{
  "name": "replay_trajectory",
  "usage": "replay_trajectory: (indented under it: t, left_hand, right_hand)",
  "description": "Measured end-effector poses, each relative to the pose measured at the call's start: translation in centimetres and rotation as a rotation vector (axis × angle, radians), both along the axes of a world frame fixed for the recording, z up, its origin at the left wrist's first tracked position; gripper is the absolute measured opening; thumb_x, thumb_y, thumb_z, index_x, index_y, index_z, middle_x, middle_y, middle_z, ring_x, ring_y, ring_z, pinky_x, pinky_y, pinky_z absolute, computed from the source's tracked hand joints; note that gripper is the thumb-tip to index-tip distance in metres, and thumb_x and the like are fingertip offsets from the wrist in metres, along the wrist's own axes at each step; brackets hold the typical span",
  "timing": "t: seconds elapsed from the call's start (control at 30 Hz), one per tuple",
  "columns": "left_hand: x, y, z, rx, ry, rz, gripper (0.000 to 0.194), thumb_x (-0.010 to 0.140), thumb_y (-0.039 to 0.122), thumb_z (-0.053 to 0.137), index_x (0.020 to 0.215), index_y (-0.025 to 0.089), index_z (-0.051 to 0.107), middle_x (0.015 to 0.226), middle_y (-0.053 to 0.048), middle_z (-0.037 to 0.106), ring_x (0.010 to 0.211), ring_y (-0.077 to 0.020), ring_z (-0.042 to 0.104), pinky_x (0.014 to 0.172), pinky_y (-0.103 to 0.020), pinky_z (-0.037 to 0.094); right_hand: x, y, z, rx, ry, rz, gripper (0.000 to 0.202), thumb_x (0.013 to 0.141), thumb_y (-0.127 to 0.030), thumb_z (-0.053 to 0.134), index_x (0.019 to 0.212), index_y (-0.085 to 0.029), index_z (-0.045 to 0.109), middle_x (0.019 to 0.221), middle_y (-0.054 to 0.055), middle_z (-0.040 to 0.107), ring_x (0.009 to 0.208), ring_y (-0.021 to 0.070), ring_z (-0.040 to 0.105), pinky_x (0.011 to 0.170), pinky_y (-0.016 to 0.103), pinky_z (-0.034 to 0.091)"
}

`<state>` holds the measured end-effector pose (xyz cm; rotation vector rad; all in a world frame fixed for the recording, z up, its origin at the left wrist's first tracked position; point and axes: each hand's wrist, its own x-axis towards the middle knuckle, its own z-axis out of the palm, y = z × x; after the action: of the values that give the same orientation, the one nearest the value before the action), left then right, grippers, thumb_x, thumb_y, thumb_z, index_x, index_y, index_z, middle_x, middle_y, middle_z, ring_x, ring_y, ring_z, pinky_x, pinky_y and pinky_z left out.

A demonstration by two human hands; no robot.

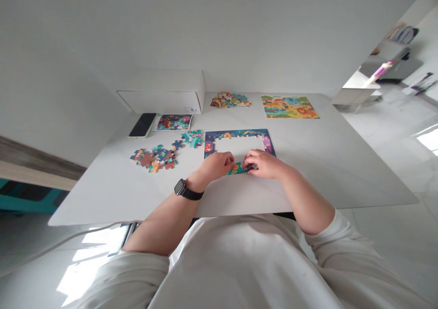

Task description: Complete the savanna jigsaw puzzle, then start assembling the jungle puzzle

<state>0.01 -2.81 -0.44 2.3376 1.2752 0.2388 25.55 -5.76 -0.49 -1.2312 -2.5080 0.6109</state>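
Note:
A jigsaw puzzle border (236, 133) lies flat on the white table, with dark blue edges around a bare white middle. My left hand (218, 164), with a black watch on its wrist, bends its fingers and thumb onto the near-left part of the border. At the near-right part, my right hand (263, 164) has its fingers curled down and pinched on a border piece. Green and yellow border pieces (237, 167) show between the two hands. The fingertips partly cover the pieces they touch.
Loose puzzle pieces lie in a pile (155, 157) at left, with teal ones (192, 138) nearby. Behind are a phone (143, 125), a picture card (174, 122), a white box (160, 101), another pile of pieces (231, 100) and an animal puzzle (290, 107).

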Motion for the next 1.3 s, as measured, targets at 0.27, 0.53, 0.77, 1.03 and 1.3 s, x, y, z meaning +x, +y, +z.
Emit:
replay_trajectory:
  t: [0.27, 0.53, 0.77, 1.03, 1.3]
  left_hand:
    - [0.7, -0.8, 0.7, 0.025, 0.093, 0.042, 0.023, 0.099, 0.043, 0.071, 0.111, 0.023, 0.074, 0.098, -0.005, 0.081, 0.083, -0.0212, 0.072, 0.064, -0.029, 0.039]
    - [0.4, -0.5, 0.4, 0.003, 0.117, 0.048, 0.025, 0.098, 0.046, 0.073, 0.112, 0.025, 0.074, 0.097, -0.004, 0.080, 0.083, -0.0213, 0.071, 0.064, -0.029, 0.037]
    - [0.2, -0.4, 0.6, -0.007, 0.112, 0.040, 0.023, 0.098, 0.044, 0.073, 0.110, 0.025, 0.073, 0.096, -0.004, 0.080, 0.081, -0.0204, 0.070, 0.064, -0.028, 0.037]
    - [0.3, -0.4, 0.1, 0.030, 0.118, 0.041, 0.025, 0.098, 0.046, 0.072, 0.111, 0.024, 0.074, 0.097, -0.005, 0.080, 0.084, -0.0213, 0.071, 0.066, -0.028, 0.041]
    - [0.4, -0.2, -0.2, 0.031, 0.107, 0.037, 0.026, 0.098, 0.046, 0.072, 0.113, 0.024, 0.075, 0.097, -0.006, 0.079, 0.083, -0.0218, 0.071, 0.068, -0.028, 0.044]
  right_hand:
    - [-0.1, 0.1, 0.1, 0.004, -0.050, 0.026, 0.027, 0.083, -0.015, 0.087, 0.108, -0.024, 0.084, 0.116, 0.009, 0.075, 0.112, 0.0280, 0.069, 0.100, 0.039, 0.051]
    - [1.2, 0.4, 0.5, 0.001, 0.004, -0.070, 0.027, 0.090, -0.007, 0.073, 0.111, -0.022, 0.083, 0.110, 0.009, 0.075, 0.102, 0.0234, 0.071, 0.094, 0.034, 0.052]
    - [1.1, 0.6, 0.4, -0.056, -0.060, -0.112, 0.029, 0.089, -0.005, 0.071, 0.112, -0.018, 0.082, 0.108, 0.009, 0.074, 0.093, 0.0216, 0.069, 0.087, 0.031, 0.049]
    - [1.1, 0.7, 0.0, -0.076, -0.063, -0.109, 0.023, 0.089, -0.006, 0.071, 0.105, -0.020, 0.082, 0.103, 0.007, 0.072, 0.090, 0.0193, 0.067, 0.083, 0.028, 0.047]
    - [0.2, 0.5, -0.1, -0.081, -0.051, -0.194, 0.008, 0.092, -0.019, 0.080, 0.100, -0.019, 0.079, 0.096, 0.005, 0.070, 0.084, 0.0173, 0.062, 0.077, 0.027, 0.043]
